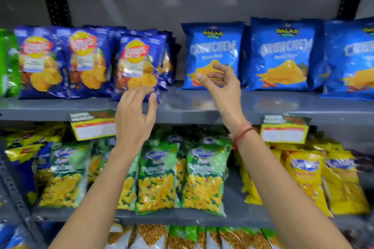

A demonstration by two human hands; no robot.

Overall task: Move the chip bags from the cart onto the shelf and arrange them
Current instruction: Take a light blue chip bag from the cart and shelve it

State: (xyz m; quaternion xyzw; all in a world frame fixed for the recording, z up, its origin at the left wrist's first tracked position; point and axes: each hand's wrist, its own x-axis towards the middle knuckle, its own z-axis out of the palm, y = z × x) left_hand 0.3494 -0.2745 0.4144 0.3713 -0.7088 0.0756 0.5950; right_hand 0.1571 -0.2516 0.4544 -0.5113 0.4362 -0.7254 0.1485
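Observation:
Dark blue Lay's chip bags stand in a row on the upper grey shelf (182, 105). My left hand (133, 117) is raised at the bottom edge of the rightmost Lay's bag (139, 64), fingertips touching it, fingers spread and not closed around it. My right hand (220, 85) hovers in front of the lower part of a light blue Crunchem bag (212, 46), fingers loosely curled and holding nothing. Two more Crunchem bags (283, 54) stand to the right. The cart is out of view.
The shelf below carries green snack bags (157, 176) in the middle, yellow bags (307, 178) at right and mixed yellow and blue bags at left. Two yellow price tags (93, 125) hang on the upper shelf's front edge. A gap separates the Lay's and Crunchem rows.

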